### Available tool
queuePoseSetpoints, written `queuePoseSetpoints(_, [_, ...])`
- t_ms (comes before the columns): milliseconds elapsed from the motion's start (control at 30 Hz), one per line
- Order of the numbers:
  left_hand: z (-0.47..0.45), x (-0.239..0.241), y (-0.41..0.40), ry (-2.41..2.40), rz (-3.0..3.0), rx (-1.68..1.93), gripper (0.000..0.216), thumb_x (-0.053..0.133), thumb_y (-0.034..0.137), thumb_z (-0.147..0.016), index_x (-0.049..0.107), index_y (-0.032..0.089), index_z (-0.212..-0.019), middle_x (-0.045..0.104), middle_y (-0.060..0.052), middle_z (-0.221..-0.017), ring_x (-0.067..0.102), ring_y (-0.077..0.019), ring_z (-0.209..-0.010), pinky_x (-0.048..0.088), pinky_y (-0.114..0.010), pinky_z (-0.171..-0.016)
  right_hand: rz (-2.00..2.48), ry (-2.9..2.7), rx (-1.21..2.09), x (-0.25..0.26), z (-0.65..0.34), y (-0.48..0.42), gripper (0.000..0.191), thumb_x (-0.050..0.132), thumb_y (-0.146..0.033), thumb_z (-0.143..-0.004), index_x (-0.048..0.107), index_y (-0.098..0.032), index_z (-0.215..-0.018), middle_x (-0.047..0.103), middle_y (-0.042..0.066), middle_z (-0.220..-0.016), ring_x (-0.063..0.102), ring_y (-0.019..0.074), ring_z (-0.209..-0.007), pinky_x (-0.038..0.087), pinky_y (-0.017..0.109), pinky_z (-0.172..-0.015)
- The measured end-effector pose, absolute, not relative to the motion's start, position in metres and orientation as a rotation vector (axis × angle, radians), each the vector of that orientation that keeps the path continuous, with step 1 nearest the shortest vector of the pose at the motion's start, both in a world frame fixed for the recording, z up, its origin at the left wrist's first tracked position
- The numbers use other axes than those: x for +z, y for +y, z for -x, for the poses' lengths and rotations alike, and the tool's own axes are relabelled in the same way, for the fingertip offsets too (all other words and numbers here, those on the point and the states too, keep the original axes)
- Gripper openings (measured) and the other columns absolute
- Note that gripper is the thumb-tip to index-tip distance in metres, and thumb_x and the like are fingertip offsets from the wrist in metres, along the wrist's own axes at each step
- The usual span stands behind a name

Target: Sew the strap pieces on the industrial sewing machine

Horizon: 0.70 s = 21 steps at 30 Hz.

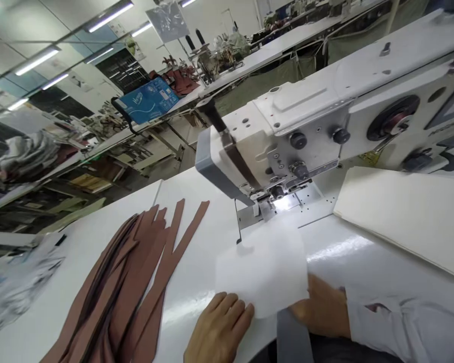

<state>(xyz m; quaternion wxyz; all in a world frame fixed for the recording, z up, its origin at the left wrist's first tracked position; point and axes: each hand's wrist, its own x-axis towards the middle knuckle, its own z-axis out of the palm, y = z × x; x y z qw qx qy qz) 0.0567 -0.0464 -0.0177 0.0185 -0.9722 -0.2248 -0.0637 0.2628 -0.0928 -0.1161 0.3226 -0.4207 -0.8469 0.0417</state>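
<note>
A thin white sheet of fabric (261, 269) lies flat on the white sewing table (196, 312), just in front of the presser foot (265, 209) of an industrial sewing machine (287, 136). My left hand (219, 330) presses its fingertips on the sheet's lower edge. My right hand (320, 307), in a pale sleeve, grips the sheet's right side. Several long brown leather strips (136, 272) lie fanned out on the table, left of my left hand. The sheet hides the needle plate's near part.
A cream panel (401, 217) lies on the table right of the machine. A crumpled plastic bag (18, 287) sits at the table's left end. Behind stand further long work tables with sewing machines, a blue box (147, 100), and piled materials.
</note>
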Motion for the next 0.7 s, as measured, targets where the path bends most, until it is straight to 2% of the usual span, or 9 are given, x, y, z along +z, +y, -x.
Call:
queuePoseSetpoints(67, [-0.049,-0.033,-0.043,-0.863,3.133,-0.178,0.019,0.043,0.026,-0.089,0.060,0.020,-0.084,0.061,-0.005,-0.075,0.056,-0.0187,-0.067,0.046,-0.032,-0.059,1.049,-2.269,0.080,-0.113,-0.265,-0.092,0.018,0.048,-0.009,-0.085,0.058,-0.014,-0.071,0.059,0.004,-0.075,0.056,0.0161,-0.076,0.049,0.036,-0.080])
queuePoseSetpoints(133, [-0.058,-0.049,-0.031,-0.980,3.215,-0.355,0.025,0.045,0.037,-0.089,0.058,0.020,-0.102,0.063,-0.008,-0.096,0.059,-0.0217,-0.087,0.050,-0.035,-0.072,1.021,-2.308,-0.004,-0.111,-0.266,-0.091,0.019,0.047,-0.005,-0.081,0.059,-0.013,-0.069,0.059,0.006,-0.071,0.057,0.0193,-0.077,0.045,0.042,-0.088])
queuePoseSetpoints(200, [-0.080,-0.066,-0.012,-1.063,3.197,-0.557,0.036,0.041,0.032,-0.091,0.045,0.017,-0.124,0.056,-0.013,-0.119,0.050,-0.0231,-0.112,0.045,-0.039,-0.091,1.017,-2.335,-0.107,-0.109,-0.266,-0.091,0.017,0.047,-0.005,-0.080,0.062,-0.011,-0.075,0.061,0.010,-0.077,0.057,0.0227,-0.084,0.042,0.047,-0.094])
queuePoseSetpoints(300, [-0.118,-0.089,0.016,-1.081,3.157,-0.554,0.044,0.039,0.026,-0.090,0.037,0.014,-0.132,0.039,-0.015,-0.139,0.029,-0.0273,-0.132,0.027,-0.052,-0.106,1.040,-2.372,-0.180,-0.106,-0.265,-0.091,0.017,0.046,-0.005,-0.079,0.062,-0.010,-0.076,0.063,0.013,-0.084,0.058,0.0249,-0.089,0.041,0.048,-0.095])
queuePoseSetpoints(433, [-0.136,-0.104,0.027,-1.054,3.191,-0.324,0.043,0.041,0.025,-0.088,0.041,0.015,-0.131,0.036,-0.012,-0.142,0.019,-0.0302,-0.136,0.016,-0.061,-0.106,1.055,-2.395,-0.180,-0.101,-0.266,-0.093,0.015,0.048,-0.005,-0.078,0.062,-0.009,-0.082,0.064,0.014,-0.087,0.058,0.0257,-0.092,0.039,0.048,-0.097])
queuePoseSetpoints(700, [-0.119,-0.096,0.014,-1.103,3.163,-0.248,0.045,0.045,0.025,-0.086,0.044,0.014,-0.129,0.035,-0.012,-0.142,0.021,-0.0317,-0.135,0.017,-0.062,-0.104,1.030,-2.441,-0.218,-0.103,-0.264,-0.095,0.016,0.052,-0.008,-0.077,0.062,-0.005,-0.088,0.063,0.019,-0.099,0.056,0.0312,-0.101,0.032,0.046,-0.102])
